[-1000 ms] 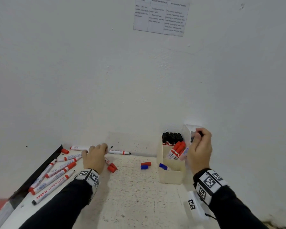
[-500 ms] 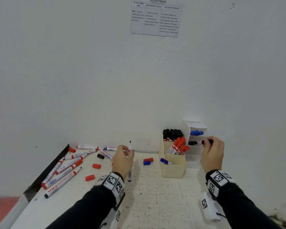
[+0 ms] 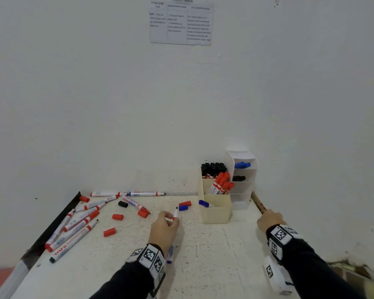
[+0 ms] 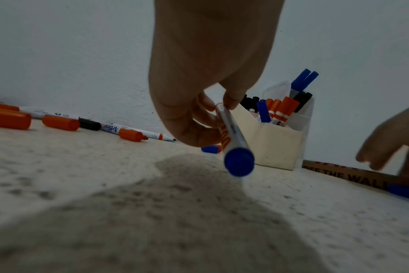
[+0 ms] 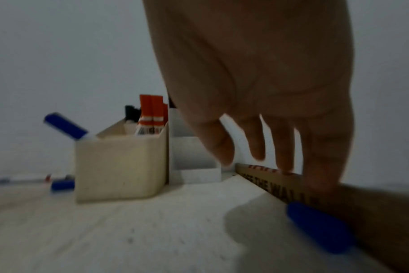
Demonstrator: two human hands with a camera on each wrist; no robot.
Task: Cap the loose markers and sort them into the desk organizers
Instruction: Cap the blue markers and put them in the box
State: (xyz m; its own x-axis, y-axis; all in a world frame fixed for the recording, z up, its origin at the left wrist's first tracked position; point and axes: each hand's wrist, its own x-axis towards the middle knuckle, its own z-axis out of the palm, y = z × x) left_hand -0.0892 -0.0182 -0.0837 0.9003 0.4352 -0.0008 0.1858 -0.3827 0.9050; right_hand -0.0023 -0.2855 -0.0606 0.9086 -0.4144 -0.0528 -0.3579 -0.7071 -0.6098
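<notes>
My left hand (image 3: 167, 223) pinches an uncapped marker (image 4: 234, 140) over the middle of the table, its tip up and its blue end (image 3: 170, 256) toward me. My right hand (image 3: 268, 220) is open at the right edge, its fingers (image 5: 257, 147) hanging over a loose blue cap (image 5: 320, 227) beside a brown strip. The cream organizer (image 3: 216, 214) holds black, red and one blue capped markers. The white tiered organizer (image 3: 243, 199) behind it holds blue and black ones. Several uncapped markers (image 3: 73, 231) lie at the left.
Loose caps lie on the table: red ones (image 3: 117, 217), a black one (image 3: 122, 204), and a blue and red pair (image 3: 183, 208) just beyond my left hand. A dark strip (image 3: 58, 223) borders the left edge. The wall stands close behind.
My left hand picked a marker from the left pile and carried it to the middle. My right hand left the white organizer and dropped to the table's right edge.
</notes>
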